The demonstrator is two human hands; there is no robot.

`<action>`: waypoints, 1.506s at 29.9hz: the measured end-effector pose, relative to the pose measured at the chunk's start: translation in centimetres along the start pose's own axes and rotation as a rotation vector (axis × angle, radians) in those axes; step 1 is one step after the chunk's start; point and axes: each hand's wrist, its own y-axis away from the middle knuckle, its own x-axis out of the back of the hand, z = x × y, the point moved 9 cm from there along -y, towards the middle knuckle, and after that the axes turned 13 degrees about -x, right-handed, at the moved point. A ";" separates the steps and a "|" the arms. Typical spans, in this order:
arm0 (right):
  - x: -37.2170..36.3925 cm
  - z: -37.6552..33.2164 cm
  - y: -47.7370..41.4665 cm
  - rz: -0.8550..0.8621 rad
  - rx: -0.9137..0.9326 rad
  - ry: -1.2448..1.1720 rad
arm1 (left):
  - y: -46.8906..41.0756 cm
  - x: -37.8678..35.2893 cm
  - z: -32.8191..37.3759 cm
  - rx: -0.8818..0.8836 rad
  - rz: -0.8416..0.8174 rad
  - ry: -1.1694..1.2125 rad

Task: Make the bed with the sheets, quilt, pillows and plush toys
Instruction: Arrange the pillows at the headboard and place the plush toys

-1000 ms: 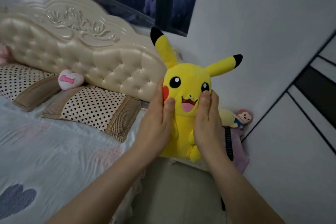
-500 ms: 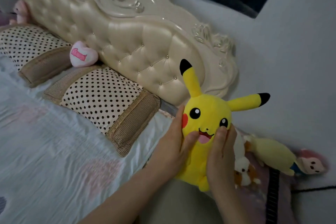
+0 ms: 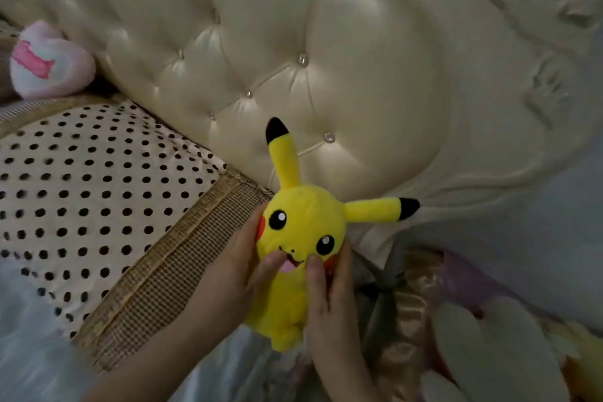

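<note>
Fingers (image 3: 315, 274) of left hand (image 3: 228, 277) and right hand (image 3: 331, 307) clasp plush toy (image 3: 303, 222) beside pillow (image 3: 98, 206).

Pikachu plush (image 3: 303, 228) upright beside polka-dot pillow (image 3: 98, 206).
Yellow, black ear tips, face toward camera, gripped by left hand (image 3: 235, 274) and right hand (image 3: 329, 300); pink-white heart plush (image 3: 49, 62) at pillow's far end.
</note>
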 end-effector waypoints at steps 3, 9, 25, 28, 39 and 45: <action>-2.3 2.1 -5.3 0.025 0.072 0.053 | -3.0 -1.0 -5.1 -0.011 0.032 0.028; -4.9 8.3 -12.1 0.092 0.023 0.125 | -5.3 -5.0 -14.4 -0.008 0.056 -0.021; -0.7 8.7 -8.3 0.230 0.087 0.021 | 1.0 -0.3 -7.3 -0.230 0.248 -0.414; 1.3 10.8 -8.2 0.309 0.089 0.484 | 6.7 -4.6 -7.3 -0.273 0.023 -0.455; -4.2 15.1 -10.1 0.170 0.545 1.292 | 11.0 -12.1 -13.8 -0.027 -0.406 -0.800; -3.3 14.0 -9.9 0.177 0.825 1.253 | 10.6 -14.0 -12.6 -0.079 -0.439 -0.850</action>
